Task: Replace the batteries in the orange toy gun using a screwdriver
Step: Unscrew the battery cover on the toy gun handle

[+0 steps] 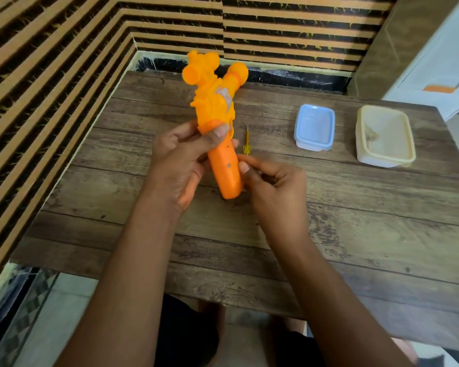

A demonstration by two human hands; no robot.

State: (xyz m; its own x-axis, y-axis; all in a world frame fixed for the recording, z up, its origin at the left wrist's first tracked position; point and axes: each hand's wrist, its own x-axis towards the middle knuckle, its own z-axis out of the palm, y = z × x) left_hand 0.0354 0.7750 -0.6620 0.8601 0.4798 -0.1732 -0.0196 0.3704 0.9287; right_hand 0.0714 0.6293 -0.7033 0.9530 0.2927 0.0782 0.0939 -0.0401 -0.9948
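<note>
Your left grip point(180, 157) is clenched round the moulded orange plastic toy gun point(215, 102), thumb across the top of its handle, holding it off the wooden plank surface point(329, 221), butt toward you. Right grip point(270, 181): fingers curled, tips touching the handle's edge beside the small grey screw point(229, 164); can't tell if it pinches anything. Slim yellow translucent screwdriver point(247, 143) lies on the surface just beyond. Risks: with the gun unsupported in the air, the driver tip may slip from the screw; a freed screw could roll off the surface.
</note>
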